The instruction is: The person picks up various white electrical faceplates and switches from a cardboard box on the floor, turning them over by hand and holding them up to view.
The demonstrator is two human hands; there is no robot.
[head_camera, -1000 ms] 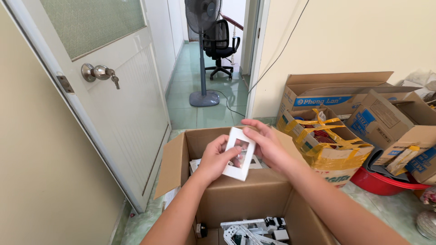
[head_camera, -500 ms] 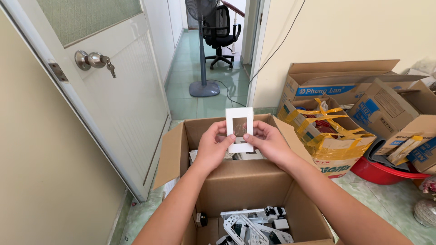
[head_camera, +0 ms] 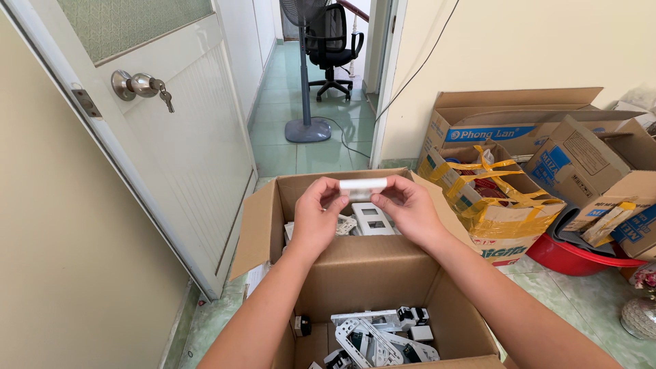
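Left of the large open brown cardboard box (head_camera: 355, 273), a white panelled door (head_camera: 184, 143) with a round metal knob (head_camera: 133, 84) and a hanging key is seen; compared with half a second ago, it has slid slightly right in the view.

Above the box's far compartment, the left hand (head_camera: 316, 220) is closed on the left end of a small flat white plastic frame plate (head_camera: 363, 185), pinched between thumb and fingers. Earlier the plate was held upright with its square face and opening towards the camera; now it has been tipped flat, so only its thin edge is shown as a narrow white strip. The right hand (head_camera: 410, 208) is closed on the plate's right end in the same pinch.

Inside the box, just below the plate, a white rectangular switch plate (head_camera: 372, 219) lies in the far compartment, and white and black plastic parts (head_camera: 383, 338) lie in the near compartment.

Right of the box, a tape-wrapped yellow cardboard carton (head_camera: 495, 205) and a red plastic basin (head_camera: 581, 256) are seen.
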